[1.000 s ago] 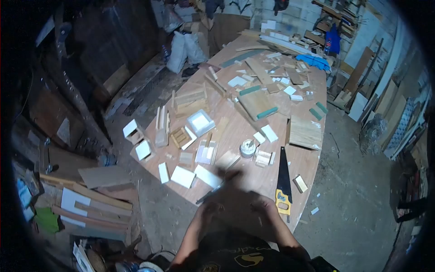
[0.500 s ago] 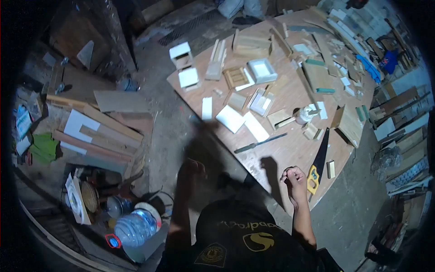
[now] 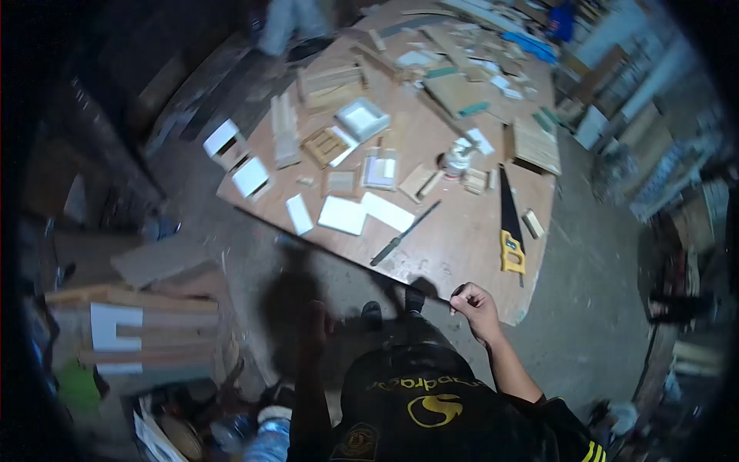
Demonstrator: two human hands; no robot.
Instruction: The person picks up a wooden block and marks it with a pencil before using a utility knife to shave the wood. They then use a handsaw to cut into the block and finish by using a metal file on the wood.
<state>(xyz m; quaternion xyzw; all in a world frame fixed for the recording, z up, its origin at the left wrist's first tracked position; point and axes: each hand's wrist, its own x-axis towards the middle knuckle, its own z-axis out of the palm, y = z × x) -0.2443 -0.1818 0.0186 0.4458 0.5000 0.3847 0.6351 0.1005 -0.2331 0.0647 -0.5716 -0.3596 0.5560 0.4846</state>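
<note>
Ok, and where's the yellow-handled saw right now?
In the head view, the yellow-handled saw lies on the right side of the table, just left of a small wooden block and beyond the right hand.

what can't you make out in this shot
- Left hand, head view: deep shadow hides whether it holds anything.
- Right hand, head view: its own curled fingers hide whether anything small is inside.
- White jar, head view: blur makes any lettering unreadable.
- Plastic bottle, head view: cut off by the bottom edge.
</note>
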